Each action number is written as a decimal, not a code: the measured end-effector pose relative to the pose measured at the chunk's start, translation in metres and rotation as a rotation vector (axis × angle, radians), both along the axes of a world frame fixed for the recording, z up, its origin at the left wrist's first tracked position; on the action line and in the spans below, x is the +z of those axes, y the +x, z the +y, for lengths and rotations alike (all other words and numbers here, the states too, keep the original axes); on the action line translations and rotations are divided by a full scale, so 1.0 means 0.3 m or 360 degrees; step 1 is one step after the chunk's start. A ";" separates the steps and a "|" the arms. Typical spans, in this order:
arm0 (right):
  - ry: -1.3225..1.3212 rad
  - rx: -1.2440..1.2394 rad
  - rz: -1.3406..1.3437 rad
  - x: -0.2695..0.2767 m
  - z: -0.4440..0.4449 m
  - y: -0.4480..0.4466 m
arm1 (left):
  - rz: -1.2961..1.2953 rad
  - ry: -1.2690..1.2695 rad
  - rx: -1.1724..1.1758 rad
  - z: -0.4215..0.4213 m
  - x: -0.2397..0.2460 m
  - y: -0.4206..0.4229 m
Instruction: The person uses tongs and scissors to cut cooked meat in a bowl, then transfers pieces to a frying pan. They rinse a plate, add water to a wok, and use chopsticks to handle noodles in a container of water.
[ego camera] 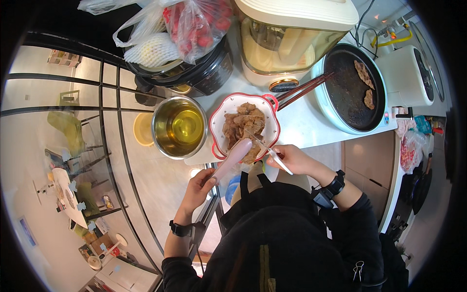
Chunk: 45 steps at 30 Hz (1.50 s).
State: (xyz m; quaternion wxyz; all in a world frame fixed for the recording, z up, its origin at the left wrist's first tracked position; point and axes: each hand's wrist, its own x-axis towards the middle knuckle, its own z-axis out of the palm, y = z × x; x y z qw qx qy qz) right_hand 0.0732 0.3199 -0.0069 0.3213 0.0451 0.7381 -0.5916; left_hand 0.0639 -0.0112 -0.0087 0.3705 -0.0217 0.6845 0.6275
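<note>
My left hand (200, 187) grips a pale pink kitchen utensil (234, 157); its rounded far end lies over meat in the bowl. Between the fingers of my right hand (291, 159) is a pair of white-handled scissors (280, 160), with the metal blades pointing into the same bowl. Browned slices of meat (245, 124) are heaped there, and one piece (251, 155) reaches over the near rim, just beyond the pink tip. The white bowl (218, 114) has a red scalloped rim and two red handles. Whether the blades touch the meat I cannot tell.
Left of the bowl stands a steel pot (157, 127) of yellow liquid. Brown chopsticks (303, 91) span from the bowl to an electric pan (343, 109) holding two meat pieces (365, 78). Behind are a cream appliance (292, 43), a black cooker (213, 69) and bagged red fruit (204, 27).
</note>
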 end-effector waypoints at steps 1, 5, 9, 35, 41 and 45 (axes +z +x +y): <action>-0.0023 0.0016 -0.0018 0.004 0.003 -0.005 | -0.0006 -0.0047 -0.0039 -0.004 0.002 -0.007; 0.0060 -0.0007 -0.0118 0.018 0.007 -0.023 | -0.0034 -0.0058 0.0038 -0.009 0.018 -0.036; -0.0129 -0.0087 -0.0160 0.037 0.016 -0.007 | -0.0016 -0.0060 0.0083 -0.006 0.052 -0.073; -0.0347 0.0170 -0.0209 0.009 0.086 -0.023 | 0.0027 -0.0165 0.0165 -0.053 0.078 -0.065; -0.0251 0.0481 -0.0183 0.016 -0.006 0.043 | -0.0007 -0.0018 0.0425 0.059 0.029 -0.036; -0.0496 0.0233 -0.0051 -0.010 -0.146 0.043 | -0.0065 -0.0011 0.0518 0.143 0.037 -0.002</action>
